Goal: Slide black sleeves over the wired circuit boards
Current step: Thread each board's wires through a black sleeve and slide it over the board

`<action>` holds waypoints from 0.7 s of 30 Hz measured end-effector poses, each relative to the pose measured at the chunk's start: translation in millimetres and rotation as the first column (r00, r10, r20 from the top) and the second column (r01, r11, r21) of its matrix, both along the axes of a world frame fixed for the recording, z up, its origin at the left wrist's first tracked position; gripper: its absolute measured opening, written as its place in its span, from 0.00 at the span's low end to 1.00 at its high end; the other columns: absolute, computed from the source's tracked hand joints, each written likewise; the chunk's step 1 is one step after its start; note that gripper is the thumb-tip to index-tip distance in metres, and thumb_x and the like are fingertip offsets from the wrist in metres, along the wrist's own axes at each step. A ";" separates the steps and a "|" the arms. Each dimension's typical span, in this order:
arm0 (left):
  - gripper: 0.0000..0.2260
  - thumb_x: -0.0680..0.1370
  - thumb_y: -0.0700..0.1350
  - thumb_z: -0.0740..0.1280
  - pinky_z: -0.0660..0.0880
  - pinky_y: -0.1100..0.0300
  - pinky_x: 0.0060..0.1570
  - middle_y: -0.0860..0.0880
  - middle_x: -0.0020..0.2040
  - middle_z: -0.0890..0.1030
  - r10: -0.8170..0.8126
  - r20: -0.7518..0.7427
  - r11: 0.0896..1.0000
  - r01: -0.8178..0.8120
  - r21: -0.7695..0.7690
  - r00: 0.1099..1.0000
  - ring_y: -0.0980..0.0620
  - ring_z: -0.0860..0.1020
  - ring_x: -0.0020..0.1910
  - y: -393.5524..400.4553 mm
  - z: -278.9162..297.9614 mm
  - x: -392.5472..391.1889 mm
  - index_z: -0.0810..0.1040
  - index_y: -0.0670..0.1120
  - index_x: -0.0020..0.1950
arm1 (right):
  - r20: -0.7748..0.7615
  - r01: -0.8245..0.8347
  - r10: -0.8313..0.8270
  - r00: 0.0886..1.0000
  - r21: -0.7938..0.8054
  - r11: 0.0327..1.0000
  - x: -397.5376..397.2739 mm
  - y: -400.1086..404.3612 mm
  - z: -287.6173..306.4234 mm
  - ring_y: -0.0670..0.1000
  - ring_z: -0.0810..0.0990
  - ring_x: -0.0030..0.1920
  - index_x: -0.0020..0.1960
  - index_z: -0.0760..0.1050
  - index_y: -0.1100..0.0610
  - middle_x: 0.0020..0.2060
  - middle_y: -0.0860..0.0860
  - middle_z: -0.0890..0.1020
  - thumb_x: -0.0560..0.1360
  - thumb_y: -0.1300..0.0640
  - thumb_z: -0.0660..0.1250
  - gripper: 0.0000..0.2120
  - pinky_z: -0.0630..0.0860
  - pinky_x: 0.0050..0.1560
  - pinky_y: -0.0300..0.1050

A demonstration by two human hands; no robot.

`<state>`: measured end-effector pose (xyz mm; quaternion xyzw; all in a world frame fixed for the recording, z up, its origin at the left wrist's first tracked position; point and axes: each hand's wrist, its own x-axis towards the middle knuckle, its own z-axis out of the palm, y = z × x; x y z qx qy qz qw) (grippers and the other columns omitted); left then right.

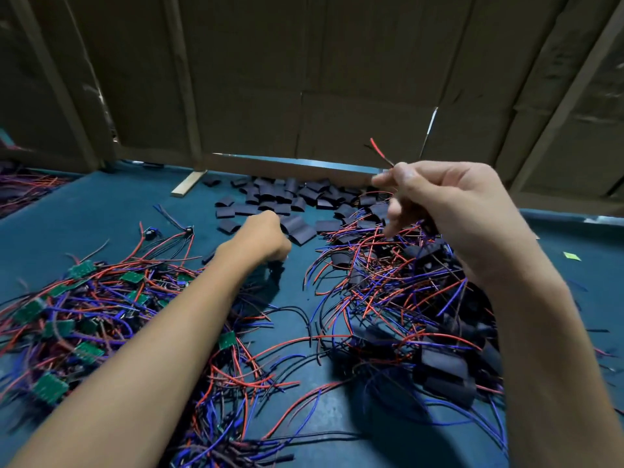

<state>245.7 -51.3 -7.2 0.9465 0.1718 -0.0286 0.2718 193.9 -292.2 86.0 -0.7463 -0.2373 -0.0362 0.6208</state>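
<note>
Sleeves [290,197], short, flat and black, lie heaped on the blue table [101,214]; the left hand [266,238] reaches beside them, fingers curled under, grip unclear, while the raised right hand [449,211] pinches wires [381,153]

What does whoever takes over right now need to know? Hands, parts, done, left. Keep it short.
Right hand: raised, pinching a thin bundle of wire ends; what hangs below it is hidden.
Left hand: down at the near edge of the loose black sleeves, fingers curled; whether it holds one can't be told.
Bare green boards with wires: pile on the left.
Sleeved boards: pile on the right, so part of the batch is done.
Left: sleeve the remaining left pile, one board at a time.
</note>
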 end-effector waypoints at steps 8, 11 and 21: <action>0.13 0.69 0.36 0.78 0.79 0.46 0.50 0.51 0.44 0.86 -0.311 0.272 0.876 0.386 -0.289 0.910 0.40 0.82 0.45 -5.3 31.9 -38.6 0.78 0.50 0.39 | -0.011 -0.009 0.009 1.000 -0.005 1.000 1.1 -5.9 -3.9 0.50 0.74 0.23 0.50 0.85 0.57 0.28 0.48 0.78 0.83 0.57 0.65 0.11 0.71 0.27 0.41; 0.16 0.69 0.35 0.77 0.79 0.39 0.55 0.55 0.48 0.86 -0.398 0.335 0.819 0.496 -0.289 0.854 0.44 0.85 0.48 -7.1 45.1 -50.3 0.75 0.54 0.40 | -0.004 0.002 -0.002 1.000 0.049 0.999 1.7 -8.6 -3.0 0.48 0.58 0.21 0.49 0.87 0.56 0.23 0.44 0.67 0.81 0.50 0.68 0.12 0.60 0.23 0.35; 0.20 0.72 0.32 0.76 0.79 0.42 0.57 0.47 0.55 0.85 -0.361 0.580 0.613 0.655 -0.442 0.730 0.43 0.85 0.54 -15.0 65.5 -69.4 0.81 0.47 0.60 | -0.016 -0.007 0.008 1.000 0.071 0.997 2.3 -23.5 0.7 0.50 0.55 0.22 0.39 0.86 0.60 0.21 0.46 0.60 0.72 0.54 0.72 0.10 0.60 0.26 0.36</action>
